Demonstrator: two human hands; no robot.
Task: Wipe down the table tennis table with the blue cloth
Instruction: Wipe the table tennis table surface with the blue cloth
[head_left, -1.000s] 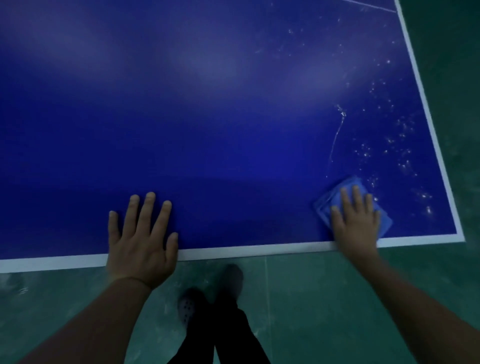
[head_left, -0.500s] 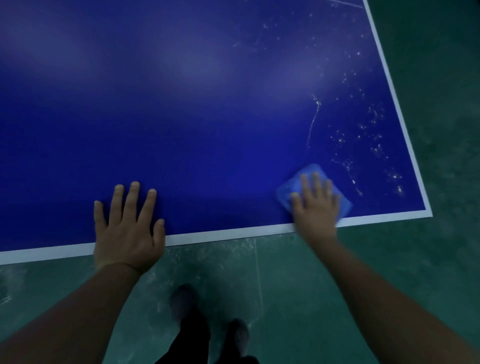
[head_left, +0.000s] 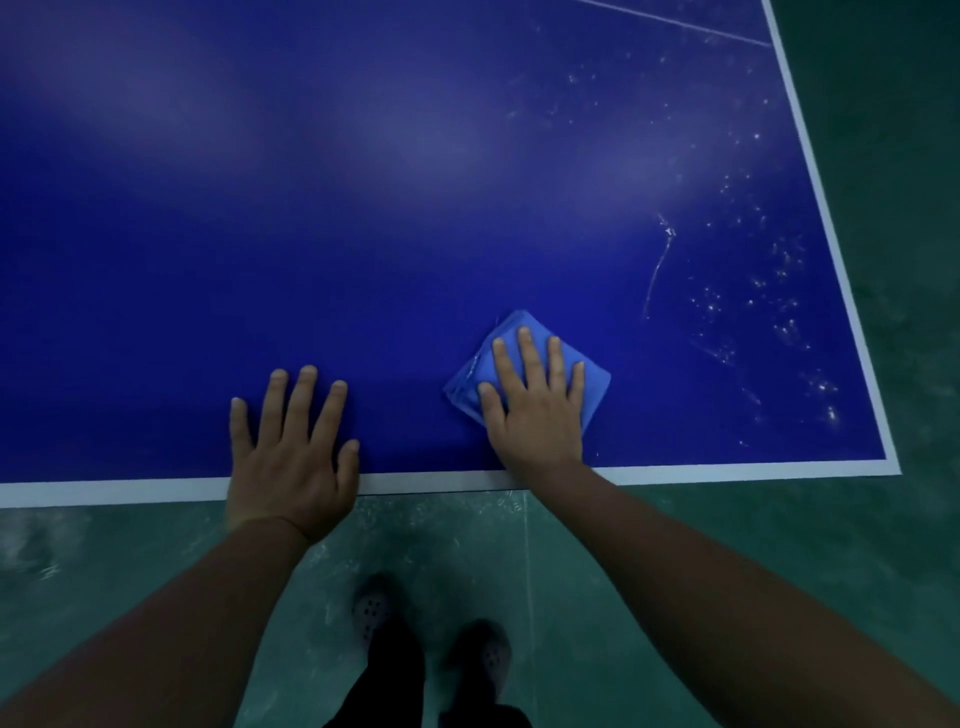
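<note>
The dark blue table tennis table with a white edge line fills the upper part of the head view. A folded light blue cloth lies on it near the front edge, right of centre. My right hand presses flat on the cloth with straight, spread fingers. My left hand rests flat on the bare tabletop at the front edge, a hand's width left of the cloth. White specks and a thin streak mark the surface toward the right corner.
Green floor runs along the table's front and right sides. My two feet in dark perforated shoes stand just below the front edge. A thin white line crosses the table's far right.
My right hand has slid the cloth leftward along the front edge, away from the right corner and closer to my left hand. My left hand stays flat on the table.
</note>
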